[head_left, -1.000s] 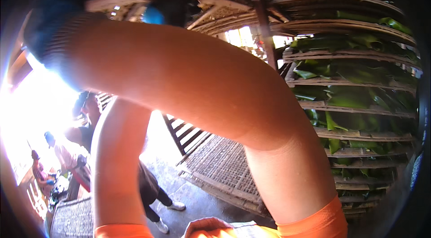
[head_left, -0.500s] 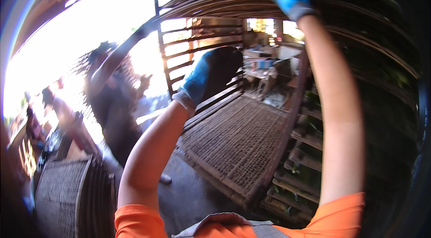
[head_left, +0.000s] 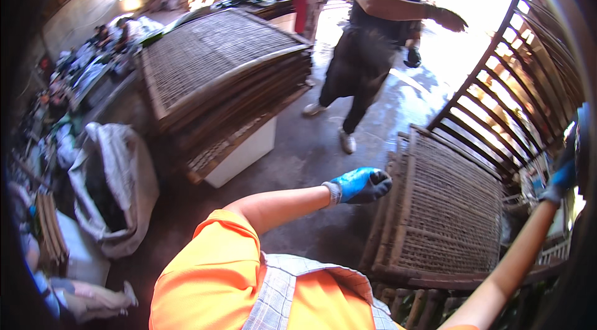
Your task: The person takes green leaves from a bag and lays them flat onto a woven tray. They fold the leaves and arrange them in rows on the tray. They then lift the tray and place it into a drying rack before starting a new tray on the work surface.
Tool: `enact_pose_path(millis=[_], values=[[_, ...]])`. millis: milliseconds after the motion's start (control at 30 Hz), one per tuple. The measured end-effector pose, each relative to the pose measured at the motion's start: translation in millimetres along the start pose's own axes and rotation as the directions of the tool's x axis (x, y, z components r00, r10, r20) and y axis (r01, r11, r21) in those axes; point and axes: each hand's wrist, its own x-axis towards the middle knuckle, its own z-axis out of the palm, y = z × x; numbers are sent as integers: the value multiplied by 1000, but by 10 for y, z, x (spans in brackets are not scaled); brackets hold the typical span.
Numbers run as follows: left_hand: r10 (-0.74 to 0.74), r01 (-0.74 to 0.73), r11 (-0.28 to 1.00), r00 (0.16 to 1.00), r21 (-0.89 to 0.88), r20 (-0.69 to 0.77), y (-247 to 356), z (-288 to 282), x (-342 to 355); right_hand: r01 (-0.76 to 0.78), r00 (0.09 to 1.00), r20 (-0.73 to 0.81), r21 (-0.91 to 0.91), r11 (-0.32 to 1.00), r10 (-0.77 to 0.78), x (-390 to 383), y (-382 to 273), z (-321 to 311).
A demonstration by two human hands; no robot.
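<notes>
My left hand (head_left: 364, 185), in a blue glove with a dark palm, hangs over the floor in front of me, its fingers curled in with nothing seen in them. Just right of it lies a woven lattice tray (head_left: 451, 205), low in a wooden rack with a slatted side (head_left: 491, 103). Out at the right rim, my right hand (head_left: 569, 159) in a matching glove is raised beside the rack. Its fingers are lost in the dark edge, so what they touch cannot be made out. Several boards or trays (head_left: 550, 50) sit higher in the rack.
A tall stack of woven trays (head_left: 224, 50) stands at the left on a white base (head_left: 245, 156). Beyond, a co-worker (head_left: 379, 25) in dark clothes holds out a gloved hand. A pale sack (head_left: 115, 181) sits at the left, and another person's legs (head_left: 87, 299) show lower left.
My view has swung left, bringing the tray stack and co-worker toward the middle. My left hand has come down from chest height; my right hand is now at the right rim.
</notes>
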Motion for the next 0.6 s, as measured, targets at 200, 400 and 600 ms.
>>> enact_pose_path(millis=[200,400,600], values=[[-139,58,892,979,-449,-149,-587,-611,-1573,-643,600,793,557,527,-105,-2599,-721,1110],[-467,75,807,688,-585,-555,-934,-1295,-3559,-877,285,861,412,248,-421,-3984,-3190,659],[-471,-83,863,224,-499,-853,-1022,-1495,-5697,-800,246,675,547,248,-695,-4087,-5866,419]])
